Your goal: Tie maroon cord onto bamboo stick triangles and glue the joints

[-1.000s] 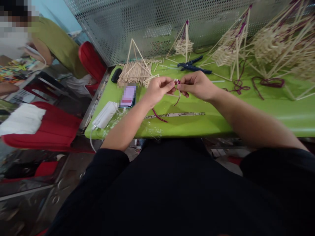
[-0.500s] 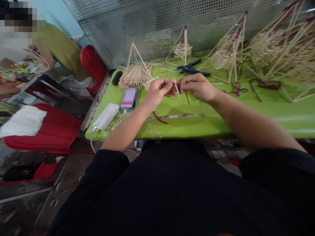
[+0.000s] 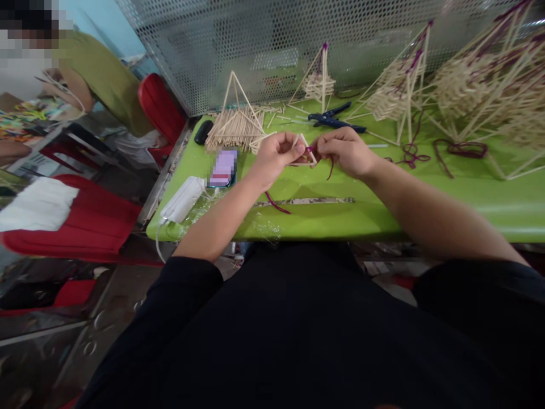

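My left hand pinches a small piece made of short pale wooden sticks above the green table. Just to its right, my right hand has its fingertips closed on dark purple yarn at the sticks' corner. A tail of that yarn hangs below the fingers. Another length of purple yarn lies by my left wrist. Behind my hands rest dark blue pliers. The fingers hide part of the stick piece and of the yarn's wrap.
A pile of sticks lies on the green table, near a phone and a white power bank. Stick pyramids stand along a perforated metal panel. Red chairs and another person are at left.
The stick piece has turned in my left fingers and shows more of its frame. My right hand has shifted slightly right with the yarn.
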`<state>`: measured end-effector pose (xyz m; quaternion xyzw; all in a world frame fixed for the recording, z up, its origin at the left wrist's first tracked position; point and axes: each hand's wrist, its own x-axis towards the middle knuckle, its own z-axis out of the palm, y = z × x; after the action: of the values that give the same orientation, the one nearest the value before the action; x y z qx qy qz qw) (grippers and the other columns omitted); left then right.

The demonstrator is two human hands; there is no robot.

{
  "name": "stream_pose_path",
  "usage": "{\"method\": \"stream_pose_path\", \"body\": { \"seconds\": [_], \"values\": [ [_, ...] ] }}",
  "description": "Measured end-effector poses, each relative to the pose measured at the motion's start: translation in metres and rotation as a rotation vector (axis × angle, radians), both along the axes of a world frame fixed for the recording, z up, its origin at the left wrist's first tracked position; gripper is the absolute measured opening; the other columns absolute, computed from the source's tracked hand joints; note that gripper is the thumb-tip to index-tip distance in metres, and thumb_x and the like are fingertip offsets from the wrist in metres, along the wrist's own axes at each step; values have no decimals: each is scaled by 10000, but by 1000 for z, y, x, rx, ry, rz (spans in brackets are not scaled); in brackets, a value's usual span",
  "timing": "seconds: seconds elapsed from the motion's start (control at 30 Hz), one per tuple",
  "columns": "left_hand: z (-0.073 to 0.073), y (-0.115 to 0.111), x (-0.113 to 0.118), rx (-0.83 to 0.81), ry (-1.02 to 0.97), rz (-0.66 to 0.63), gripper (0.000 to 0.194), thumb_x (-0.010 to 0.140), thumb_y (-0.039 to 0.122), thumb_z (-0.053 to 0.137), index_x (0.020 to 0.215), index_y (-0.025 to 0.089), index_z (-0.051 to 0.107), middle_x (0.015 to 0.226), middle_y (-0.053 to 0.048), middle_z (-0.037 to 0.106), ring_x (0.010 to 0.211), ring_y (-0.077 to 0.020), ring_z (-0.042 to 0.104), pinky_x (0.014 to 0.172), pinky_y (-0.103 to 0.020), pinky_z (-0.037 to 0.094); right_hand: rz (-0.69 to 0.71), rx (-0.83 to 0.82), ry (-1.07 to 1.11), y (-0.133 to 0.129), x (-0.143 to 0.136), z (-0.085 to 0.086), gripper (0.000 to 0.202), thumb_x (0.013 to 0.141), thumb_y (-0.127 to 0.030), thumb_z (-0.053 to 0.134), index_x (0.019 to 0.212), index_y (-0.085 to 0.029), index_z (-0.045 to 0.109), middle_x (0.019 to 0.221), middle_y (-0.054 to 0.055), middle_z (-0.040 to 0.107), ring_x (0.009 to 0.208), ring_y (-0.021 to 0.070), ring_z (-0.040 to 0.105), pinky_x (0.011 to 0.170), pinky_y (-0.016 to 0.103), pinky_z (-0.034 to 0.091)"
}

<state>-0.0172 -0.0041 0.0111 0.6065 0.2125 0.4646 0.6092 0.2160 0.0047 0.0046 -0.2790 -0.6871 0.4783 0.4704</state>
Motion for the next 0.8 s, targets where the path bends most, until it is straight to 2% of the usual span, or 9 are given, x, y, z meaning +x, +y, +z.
{"method": "stream_pose_path", "body": {
  "seconds": [0.13,0.27,0.47,0.6,0.7,0.8],
  "values": [
    [-9,10,-1,30,1,4,385,865,469,1003,982,196,758,920,7,836,840,-124,840,907,-326,752,-4,-69,17,-5,-3,4,412,836,-448,925,638,-246,625,696,40,681,663,228,671,709,416,637],
    [-16,18,-2,56,26,40,461,817,536,1026,975,202,751,883,24,808,815,-120,823,898,-351,758,-36,-98,13,-10,-4,8,434,834,-455,913,655,-245,577,709,53,712,631,217,694,666,398,640],
    [-15,17,0,61,26,45,486,793,548,1042,962,195,754,862,16,807,775,-103,792,843,-317,735,-38,-134,3,-11,-3,7,351,862,-343,845,674,-230,571,689,52,709,589,189,702,589,355,609],
    [-16,18,0,54,30,49,531,754,576,1059,952,194,748,854,9,808,760,-107,784,807,-307,718,-80,-152,-2,-11,-3,7,399,839,-417,891,685,-242,567,629,27,670,541,192,681,499,334,574],
    [-17,19,0,67,46,64,542,754,604,1050,936,205,732,846,17,801,760,-110,783,800,-311,717,-102,-159,-25,-12,-5,10,366,794,-426,923,717,-238,619,585,11,632,473,194,644,412,322,508],
    [-16,19,0,82,57,83,542,763,618,1039,931,212,722,845,26,802,748,-106,780,797,-315,720,-69,-200,16,-18,-8,16,301,759,-398,929,837,-213,704,645,21,682,457,188,639,372,311,476]
  ]
}}
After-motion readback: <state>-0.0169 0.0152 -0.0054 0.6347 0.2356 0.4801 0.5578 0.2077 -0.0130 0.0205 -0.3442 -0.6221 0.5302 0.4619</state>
